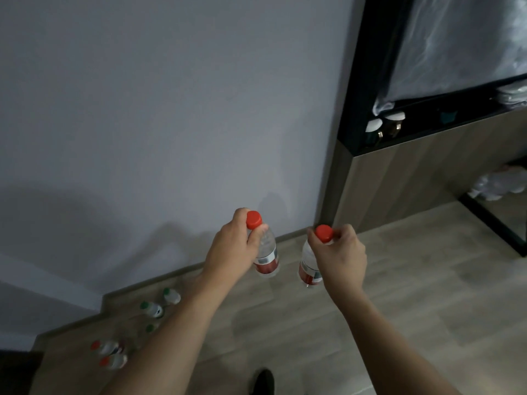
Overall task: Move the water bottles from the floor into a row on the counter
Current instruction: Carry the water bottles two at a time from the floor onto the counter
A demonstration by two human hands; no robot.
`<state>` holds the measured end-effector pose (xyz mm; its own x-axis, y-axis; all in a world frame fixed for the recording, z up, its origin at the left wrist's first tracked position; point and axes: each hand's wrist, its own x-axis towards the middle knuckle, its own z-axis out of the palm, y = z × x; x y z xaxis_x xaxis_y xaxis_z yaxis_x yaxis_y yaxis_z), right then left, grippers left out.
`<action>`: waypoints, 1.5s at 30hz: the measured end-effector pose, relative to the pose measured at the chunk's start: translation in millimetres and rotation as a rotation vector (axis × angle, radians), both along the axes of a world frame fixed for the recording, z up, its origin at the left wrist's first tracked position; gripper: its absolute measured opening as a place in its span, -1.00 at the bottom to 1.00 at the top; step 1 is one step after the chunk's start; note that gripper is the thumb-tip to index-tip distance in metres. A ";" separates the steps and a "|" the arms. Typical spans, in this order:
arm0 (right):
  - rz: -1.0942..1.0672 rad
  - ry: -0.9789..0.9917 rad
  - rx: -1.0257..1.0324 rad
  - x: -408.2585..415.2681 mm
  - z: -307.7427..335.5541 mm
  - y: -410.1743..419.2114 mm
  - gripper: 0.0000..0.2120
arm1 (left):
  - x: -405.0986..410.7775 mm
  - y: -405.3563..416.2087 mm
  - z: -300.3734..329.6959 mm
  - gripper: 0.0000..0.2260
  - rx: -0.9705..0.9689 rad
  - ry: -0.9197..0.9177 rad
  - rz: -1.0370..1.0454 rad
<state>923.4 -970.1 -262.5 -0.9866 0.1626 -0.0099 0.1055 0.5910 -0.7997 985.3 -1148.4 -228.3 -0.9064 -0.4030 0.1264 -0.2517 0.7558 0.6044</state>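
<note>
My left hand point(232, 246) grips the neck of a clear water bottle point(266, 258) with a red cap and red label, held upright above the floor. My right hand point(340, 255) pinches the neck of a second red-capped bottle point(309, 269), also hanging upright. On the floor at the lower left stand several more bottles: green-capped ones point(171, 295) point(151, 308) and red-capped ones point(107, 346) point(112, 361). The counter point(427, 129) with its dark top is at the upper right.
A pale wall fills the left and centre. The wooden counter cabinet point(399, 181) stands to the right, with small jars point(385, 124) and plastic sheeting point(456, 44) on it. A dark frame point(493, 223) and white bags point(499, 183) lie right. My dark shoe point(263, 380) is below.
</note>
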 end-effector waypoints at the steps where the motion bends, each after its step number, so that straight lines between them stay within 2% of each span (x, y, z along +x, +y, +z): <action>1: -0.003 -0.003 -0.004 -8.5 -1.3 5.9 -0.65 | -9.6 6.3 -0.8 -0.67 -0.003 -0.005 -0.009; 9: -0.056 -0.029 -0.031 -89.7 -17.3 47.4 -0.65 | -108.2 45.3 -17.4 -0.67 -0.046 -0.009 -0.101; 16: -0.250 -0.025 -0.035 -162.8 -19.3 118.5 -0.64 | -222.8 114.8 -31.6 -0.68 -0.041 -0.013 -0.258; 24: -0.493 0.030 -0.071 -213.2 -19.2 267.6 -0.66 | -320.2 270.5 -23.6 -0.67 0.017 0.014 -0.540; 35: -0.750 0.080 -0.090 -229.4 -2.6 520.9 -0.64 | -394.4 529.2 -6.0 -0.73 0.121 0.060 -0.758; 45: -0.879 0.081 -0.079 -277.2 -6.5 649.6 -0.60 | -457.4 671.7 -0.2 -0.73 0.093 0.059 -0.882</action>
